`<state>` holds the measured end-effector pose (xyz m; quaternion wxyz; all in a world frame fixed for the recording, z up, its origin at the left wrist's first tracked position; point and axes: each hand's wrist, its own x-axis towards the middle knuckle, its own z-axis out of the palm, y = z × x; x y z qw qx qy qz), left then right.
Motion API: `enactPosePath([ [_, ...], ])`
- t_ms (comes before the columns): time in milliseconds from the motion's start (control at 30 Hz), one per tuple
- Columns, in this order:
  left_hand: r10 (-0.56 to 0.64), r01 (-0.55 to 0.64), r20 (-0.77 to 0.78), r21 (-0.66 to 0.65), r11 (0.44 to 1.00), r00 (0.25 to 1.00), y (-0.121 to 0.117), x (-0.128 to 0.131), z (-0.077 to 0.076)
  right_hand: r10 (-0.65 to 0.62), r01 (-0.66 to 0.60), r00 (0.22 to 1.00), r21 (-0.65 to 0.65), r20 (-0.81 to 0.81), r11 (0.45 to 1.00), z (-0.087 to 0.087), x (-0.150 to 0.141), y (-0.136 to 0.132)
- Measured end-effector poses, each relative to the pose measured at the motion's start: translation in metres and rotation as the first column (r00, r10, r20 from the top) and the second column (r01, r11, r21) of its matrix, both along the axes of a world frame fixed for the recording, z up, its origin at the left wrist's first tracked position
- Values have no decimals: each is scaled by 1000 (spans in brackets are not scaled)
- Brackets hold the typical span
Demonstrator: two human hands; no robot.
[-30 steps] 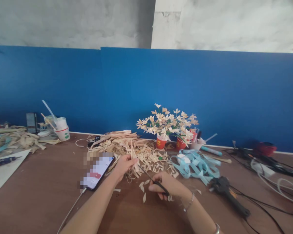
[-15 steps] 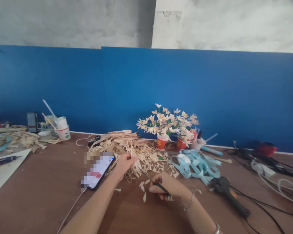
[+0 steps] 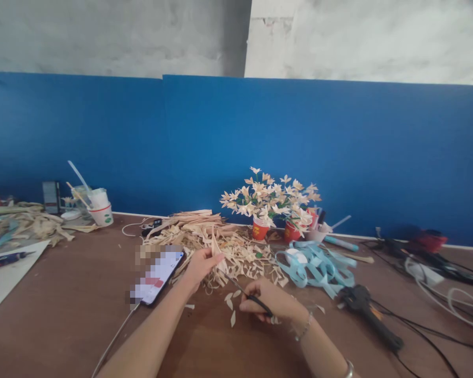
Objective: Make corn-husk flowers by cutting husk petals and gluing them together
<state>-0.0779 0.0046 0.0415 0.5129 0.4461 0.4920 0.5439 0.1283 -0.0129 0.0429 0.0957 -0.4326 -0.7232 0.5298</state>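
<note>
My left hand (image 3: 202,266) pinches a pale strip of dried husk (image 3: 214,242), its tip pointing up. Black-handled scissors (image 3: 244,293) are held in my right hand (image 3: 270,300), their blades reaching toward the lower end of that strip. Whether the blades touch it I cannot tell. Several small cut petals (image 3: 233,318) lie on the table just below the blades. Behind both hands spreads a heap of husk strips and scraps (image 3: 244,257).
A phone (image 3: 160,278) on a cable lies left of my left forearm. Flowers in red cups (image 3: 260,229) stand behind the heap. Blue ribbon (image 3: 319,268) and a black glue gun (image 3: 368,315) with cords are at right. A white cup (image 3: 101,214) stands back left.
Both hands stay in nearly the same place. The scissors' blades shift only slightly by the strip; the petals on the table lie as before.
</note>
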Motion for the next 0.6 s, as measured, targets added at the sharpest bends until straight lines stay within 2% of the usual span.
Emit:
enactPosePath([
  [300, 45, -46, 57, 20, 999, 997, -2, 4, 4, -28, 29, 999, 33, -21, 999, -2, 0, 1],
  [600, 124, -128, 87, 32, 991, 988, 0, 6, -4, -116, 117, 992, 13, -41, 993, -4, -7, 0],
])
